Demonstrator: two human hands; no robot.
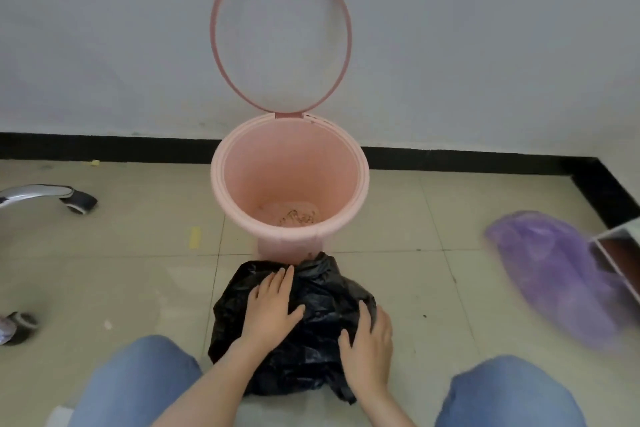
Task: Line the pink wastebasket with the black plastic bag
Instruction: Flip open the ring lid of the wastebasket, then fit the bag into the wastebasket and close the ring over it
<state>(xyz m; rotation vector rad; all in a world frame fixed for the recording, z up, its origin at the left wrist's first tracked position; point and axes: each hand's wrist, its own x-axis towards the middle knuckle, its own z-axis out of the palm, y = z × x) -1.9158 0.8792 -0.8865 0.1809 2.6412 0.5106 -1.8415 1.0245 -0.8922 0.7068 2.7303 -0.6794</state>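
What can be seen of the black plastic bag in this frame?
The black plastic bag is a thin, glossy, crinkled film, bunched into a rounded heap on the tiled floor, not yet in the pink wastebasket. It lies just in front of the basket's base, between the person's knees. A gathered peak at its far end reaches the base. The left hand lies flat on top, fingers spread; the right hand rests on its right side, fingers curled onto the film.
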